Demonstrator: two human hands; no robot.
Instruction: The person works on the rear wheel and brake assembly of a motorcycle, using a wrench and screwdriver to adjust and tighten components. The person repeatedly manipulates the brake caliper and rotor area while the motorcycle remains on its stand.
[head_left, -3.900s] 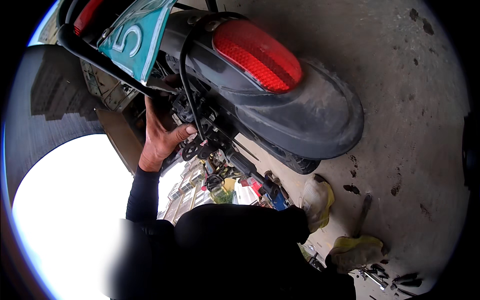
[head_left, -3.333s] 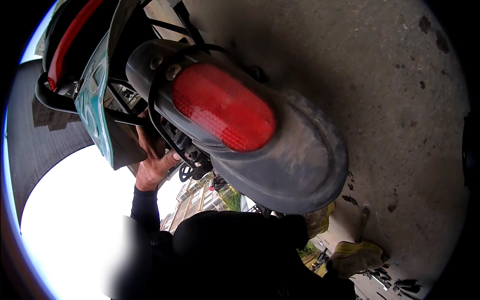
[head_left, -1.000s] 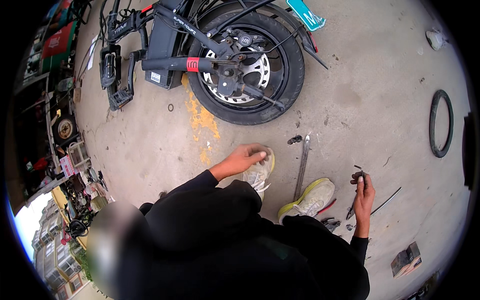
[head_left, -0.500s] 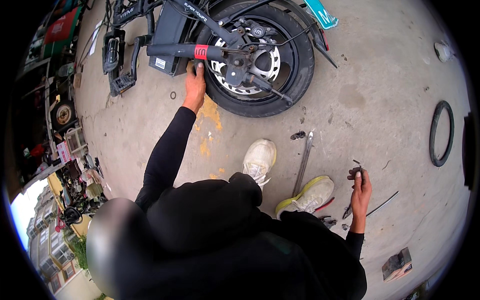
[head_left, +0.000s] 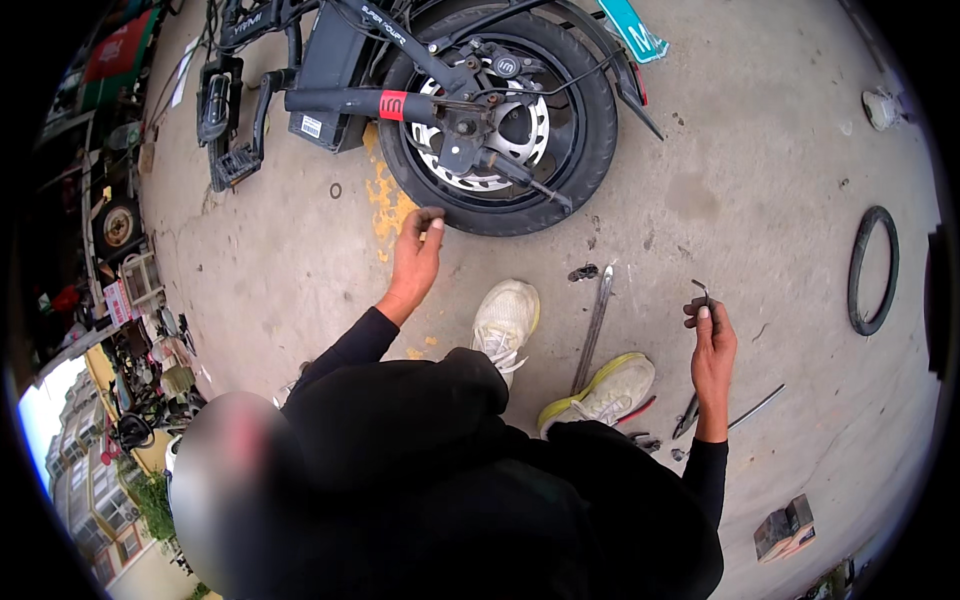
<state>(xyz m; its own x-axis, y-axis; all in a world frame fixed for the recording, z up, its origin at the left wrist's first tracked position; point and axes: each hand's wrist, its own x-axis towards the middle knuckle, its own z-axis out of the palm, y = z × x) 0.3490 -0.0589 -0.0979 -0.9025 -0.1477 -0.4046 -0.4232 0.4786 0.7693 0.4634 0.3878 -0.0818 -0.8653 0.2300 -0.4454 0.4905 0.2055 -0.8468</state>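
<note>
Black bike is just past the white shoes — left hand is close by its rear tire, thumb and fingers parted, can't tell if touching. Right hand is well apart — clamped on a bent metal tool.

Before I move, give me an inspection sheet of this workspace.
Surface: concrete floor, stained, with a yellow paint patch.
Things at hand: black bike with its rear tyre; thin bent tool.
Clutter: long metal bar near the right shoe, loose tyre-like ring, brick-like block.
Grips: left grip at the tyre's lower edge, contact unclear; right grip holds the bent tool.
Cables: thin black cable beside the bike wheel.
Surroundings: small wheel at far left, buildings lower left.
</note>
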